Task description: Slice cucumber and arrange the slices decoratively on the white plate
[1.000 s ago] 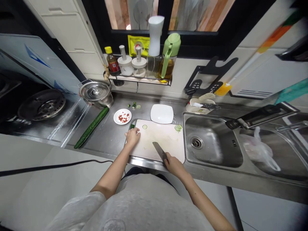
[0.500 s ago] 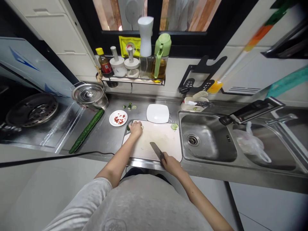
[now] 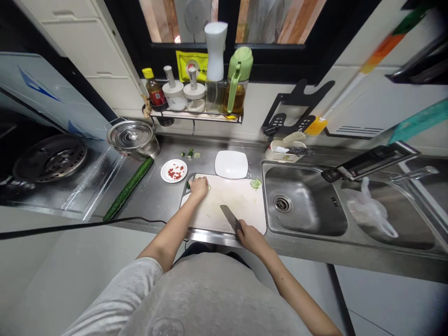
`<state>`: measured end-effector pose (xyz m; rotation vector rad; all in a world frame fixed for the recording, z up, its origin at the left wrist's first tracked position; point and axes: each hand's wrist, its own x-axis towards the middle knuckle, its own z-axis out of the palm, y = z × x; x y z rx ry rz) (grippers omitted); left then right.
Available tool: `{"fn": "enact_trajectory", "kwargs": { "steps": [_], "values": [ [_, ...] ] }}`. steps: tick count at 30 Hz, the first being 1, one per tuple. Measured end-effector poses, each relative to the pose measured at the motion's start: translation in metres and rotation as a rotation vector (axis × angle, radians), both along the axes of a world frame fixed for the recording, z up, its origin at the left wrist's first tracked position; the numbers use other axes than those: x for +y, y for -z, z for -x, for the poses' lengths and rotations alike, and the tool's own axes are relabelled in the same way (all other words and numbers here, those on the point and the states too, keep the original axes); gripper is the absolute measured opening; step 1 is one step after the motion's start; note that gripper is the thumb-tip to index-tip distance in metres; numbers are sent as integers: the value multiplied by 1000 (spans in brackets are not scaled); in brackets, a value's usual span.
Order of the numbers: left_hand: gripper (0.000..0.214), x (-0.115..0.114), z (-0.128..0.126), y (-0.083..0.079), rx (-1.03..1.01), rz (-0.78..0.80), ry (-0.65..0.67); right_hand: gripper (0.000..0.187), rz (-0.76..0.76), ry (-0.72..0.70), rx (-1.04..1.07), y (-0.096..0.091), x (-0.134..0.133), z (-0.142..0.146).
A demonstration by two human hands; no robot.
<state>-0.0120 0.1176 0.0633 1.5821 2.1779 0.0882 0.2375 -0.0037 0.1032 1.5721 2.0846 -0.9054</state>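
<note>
My left hand (image 3: 199, 188) is at the far left corner of the white cutting board (image 3: 224, 217), its fingers closed over a piece of cucumber (image 3: 188, 185). Most of that piece is hidden under the hand; a green end shows on the left and a pale cut edge on the right. In my right hand (image 3: 252, 237) is the handle of a kitchen knife (image 3: 229, 216). Its blade points forward and left, low over the board's near half, apart from the cucumber. A few thin cucumber slices (image 3: 255, 184) lie at the board's far right corner.
Behind the board are a white plate (image 3: 231, 164), a small plate of chopped red pieces (image 3: 174, 171) and cucumber scraps (image 3: 190, 153). A whole cucumber (image 3: 128, 189) lies left, near a lidded steel pot (image 3: 135, 139). The sink (image 3: 304, 200) adjoins on the right; a cable (image 3: 87, 226) crosses the front left.
The whole view has shifted slightly, so everything sits a little farther right. Both hands keep nearly the same places on the board, the left on the cucumber piece, the right on the knife.
</note>
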Motion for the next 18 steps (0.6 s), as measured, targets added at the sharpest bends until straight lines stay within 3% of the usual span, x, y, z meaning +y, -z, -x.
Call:
{"fn": "enact_trajectory", "kwargs": {
  "steps": [5,9,18],
  "values": [
    [9,-16,-5,-9,-174,49,-36,32,-22,26,-3,2,0,-3],
    [11,-37,-16,-7,-292,80,-26,28,-37,40,-6,-2,1,-1],
    [22,-62,-20,10,-160,81,36,27,-83,-67,-46,-8,2,16]
  ]
}}
